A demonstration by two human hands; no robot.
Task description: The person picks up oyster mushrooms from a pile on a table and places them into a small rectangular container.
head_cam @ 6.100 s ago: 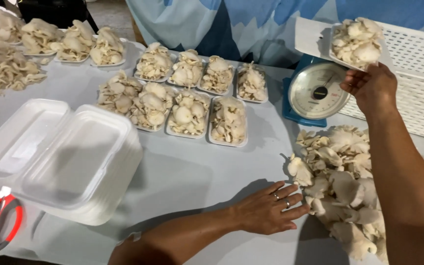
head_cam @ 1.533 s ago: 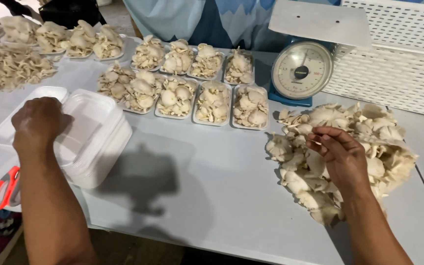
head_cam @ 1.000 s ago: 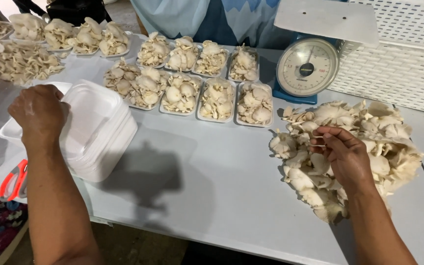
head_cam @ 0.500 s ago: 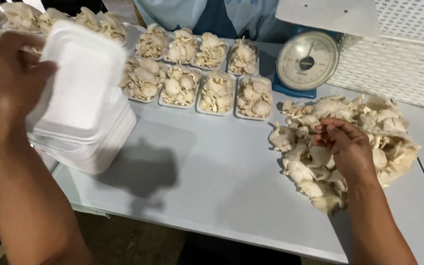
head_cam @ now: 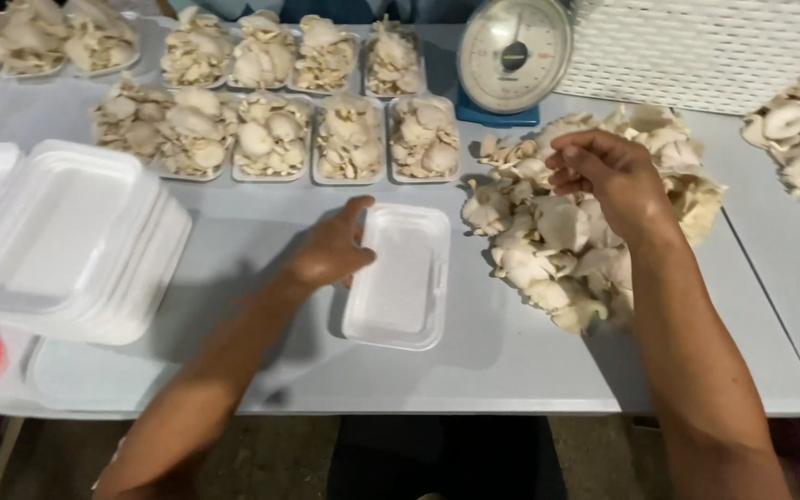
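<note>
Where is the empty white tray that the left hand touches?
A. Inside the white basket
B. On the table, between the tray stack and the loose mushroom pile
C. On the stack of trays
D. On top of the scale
B: the tray lies flat on the table, with the left hand on its left edge, the stack to its left and the mushroom pile to its right.

Pale grey table (head_cam: 233, 241) with empty foam tray (head_cam: 398, 275), loose mushroom heap (head_cam: 567, 222), tray stack (head_cam: 62, 241), scale (head_cam: 511, 57).

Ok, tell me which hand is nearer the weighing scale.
Right. The right hand hovers over the mushroom pile just below the scale; the left hand rests farther away on the empty foam tray.
</note>
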